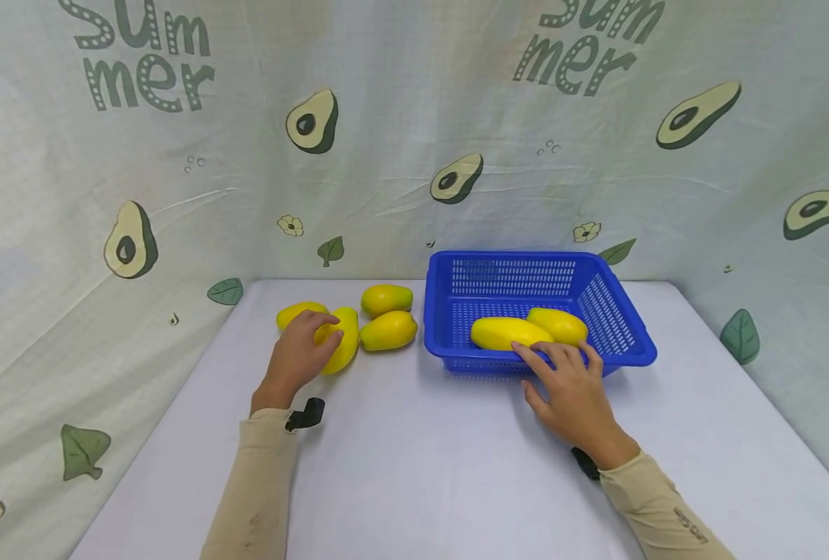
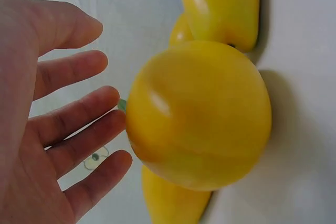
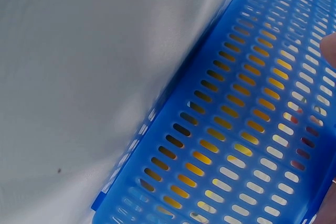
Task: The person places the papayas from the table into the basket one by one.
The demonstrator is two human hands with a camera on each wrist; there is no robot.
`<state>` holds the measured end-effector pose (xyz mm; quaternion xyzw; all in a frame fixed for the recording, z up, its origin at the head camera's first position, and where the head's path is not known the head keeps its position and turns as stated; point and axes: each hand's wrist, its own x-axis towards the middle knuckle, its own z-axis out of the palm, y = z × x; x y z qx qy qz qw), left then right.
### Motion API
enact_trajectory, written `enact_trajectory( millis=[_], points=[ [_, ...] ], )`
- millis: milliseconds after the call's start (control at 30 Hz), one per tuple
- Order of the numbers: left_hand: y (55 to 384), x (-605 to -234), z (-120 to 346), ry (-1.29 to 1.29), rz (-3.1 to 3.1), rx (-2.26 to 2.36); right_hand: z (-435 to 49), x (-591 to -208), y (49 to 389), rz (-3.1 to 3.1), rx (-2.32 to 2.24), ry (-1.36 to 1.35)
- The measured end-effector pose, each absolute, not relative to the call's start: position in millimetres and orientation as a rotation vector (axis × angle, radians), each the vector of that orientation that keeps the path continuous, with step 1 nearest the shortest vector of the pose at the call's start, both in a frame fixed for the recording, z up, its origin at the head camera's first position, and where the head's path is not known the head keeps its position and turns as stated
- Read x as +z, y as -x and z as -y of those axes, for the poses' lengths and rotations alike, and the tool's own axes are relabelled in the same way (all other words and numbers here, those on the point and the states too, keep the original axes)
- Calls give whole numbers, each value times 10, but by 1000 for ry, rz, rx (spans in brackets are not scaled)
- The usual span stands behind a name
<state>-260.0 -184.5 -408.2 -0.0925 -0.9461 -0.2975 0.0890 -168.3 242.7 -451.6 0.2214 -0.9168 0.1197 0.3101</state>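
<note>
Yellow fruit (image 1: pixel 348 339) lies partly hidden behind the left hand (image 1: pixel 299 353).

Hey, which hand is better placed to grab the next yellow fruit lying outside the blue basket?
Probably the left hand: it is at a loose yellow fruit, with three more close by. The right hand is away at the near rim of the blue basket.

From my end I see a long beige sleeve on each arm, the left sleeve (image 1: pixel 252 490) faintly smudged, the right sleeve (image 1: pixel 648 498) printed with small dark lettering (image 1: pixel 690 526) I can't read, plus a chunky black left wrist unit (image 1: pixel 306 414) and matching-colour right wrist unit (image 1: pixel 585 463).
</note>
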Motion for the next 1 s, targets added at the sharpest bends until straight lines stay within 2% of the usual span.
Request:
enact_trajectory(
  millis=[500, 1000],
  points=[
    [2633, -4279, 1980, 248, 2869, -879, -2415, -4508, 1681, 2410, 318, -587],
    [2639, -4424, 1909, 216, 2861, -936, -2418, -4518, 1680, 2404, 315, -588]
  ],
)
